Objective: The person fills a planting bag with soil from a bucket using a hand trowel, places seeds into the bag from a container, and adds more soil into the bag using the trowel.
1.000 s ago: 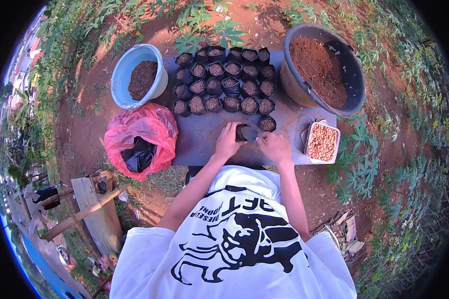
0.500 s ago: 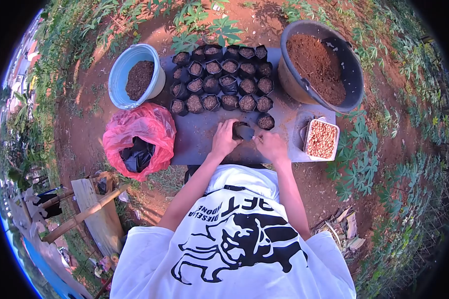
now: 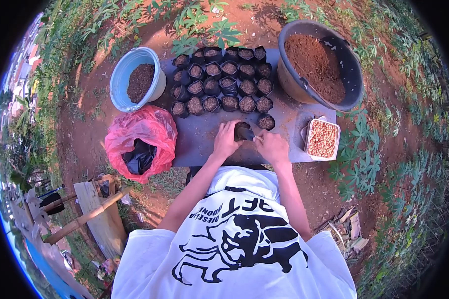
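In front of my body, a black seedling bag [image 3: 241, 125] stands near the table's front edge. My left hand [image 3: 226, 139] is wrapped round its left side. My right hand [image 3: 273, 146] is closed on the handle of a small dark trowel [image 3: 247, 135], whose blade tilts at the bag's mouth. What lies inside this bag is mostly hidden by the blade. Just beyond, to the right, a soil-filled seedling bag [image 3: 266, 122] stands apart from the rows of filled black bags [image 3: 212, 83].
A light-blue bucket [image 3: 159, 82] of dark soil stands at the left, behind a pink plastic bag [image 3: 159, 127] holding black bags. On the right are a large dark bucket [image 3: 356, 94] of reddish soil and a white tub [image 3: 337, 142] of seeds. Everything stands around a grey table [image 3: 194, 149].
The trowel blade has tipped and shifted slightly at the bag's mouth, showing darker now. My left hand keeps its place round the bag. The view has shifted slightly.
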### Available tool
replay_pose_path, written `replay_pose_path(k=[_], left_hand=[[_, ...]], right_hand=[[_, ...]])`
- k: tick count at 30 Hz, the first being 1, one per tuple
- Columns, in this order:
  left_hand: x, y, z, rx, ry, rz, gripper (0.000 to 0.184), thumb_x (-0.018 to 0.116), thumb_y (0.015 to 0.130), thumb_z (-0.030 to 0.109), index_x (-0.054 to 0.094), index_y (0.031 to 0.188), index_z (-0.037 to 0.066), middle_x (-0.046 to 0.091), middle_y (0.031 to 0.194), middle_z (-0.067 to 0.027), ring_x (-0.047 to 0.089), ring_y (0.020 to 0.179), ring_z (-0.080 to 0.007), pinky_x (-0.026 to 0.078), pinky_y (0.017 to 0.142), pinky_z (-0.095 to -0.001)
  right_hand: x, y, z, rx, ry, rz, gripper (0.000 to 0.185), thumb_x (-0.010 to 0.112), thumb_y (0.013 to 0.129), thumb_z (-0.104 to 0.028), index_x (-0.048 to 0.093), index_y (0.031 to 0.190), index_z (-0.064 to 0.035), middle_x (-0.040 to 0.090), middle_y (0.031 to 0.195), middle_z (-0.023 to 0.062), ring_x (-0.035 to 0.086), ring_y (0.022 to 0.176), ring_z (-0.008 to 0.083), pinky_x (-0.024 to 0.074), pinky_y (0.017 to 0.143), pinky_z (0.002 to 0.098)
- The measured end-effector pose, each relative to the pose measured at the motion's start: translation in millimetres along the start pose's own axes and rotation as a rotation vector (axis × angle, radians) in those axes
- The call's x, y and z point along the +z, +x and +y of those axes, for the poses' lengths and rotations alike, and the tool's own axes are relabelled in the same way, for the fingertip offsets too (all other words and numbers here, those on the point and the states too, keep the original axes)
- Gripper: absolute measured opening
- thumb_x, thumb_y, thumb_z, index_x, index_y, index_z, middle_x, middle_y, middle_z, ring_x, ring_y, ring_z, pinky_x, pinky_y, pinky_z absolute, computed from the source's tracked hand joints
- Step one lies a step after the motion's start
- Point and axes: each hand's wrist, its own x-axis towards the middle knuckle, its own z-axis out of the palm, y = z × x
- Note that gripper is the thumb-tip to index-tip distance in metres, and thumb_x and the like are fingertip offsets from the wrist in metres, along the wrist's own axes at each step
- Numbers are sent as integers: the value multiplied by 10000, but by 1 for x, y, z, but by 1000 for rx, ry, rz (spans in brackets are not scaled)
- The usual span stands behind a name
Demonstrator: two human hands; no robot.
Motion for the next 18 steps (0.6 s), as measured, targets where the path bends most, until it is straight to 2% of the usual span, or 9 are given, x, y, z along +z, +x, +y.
replay_pose_path(k=[8,18], left_hand=[[9,0,-3,10,9,6,799,901,671,145,516,1371,114,610,1296,-91,541,1205,-352,488,1035,-435],[9,6,2,-22,42,-58,838,905,681,155,493,1409,110,579,1368,-90,530,1254,-342,474,1074,-436]], right_hand=[[5,-1,1,-28,-52,52,268,697,917,-363,717,1028,-120,751,886,178,735,883,379,574,804,504],[-1,-8,0,-73,-31,105,235,702,911,-321,689,988,-99,740,838,187,740,824,392,585,751,509]])
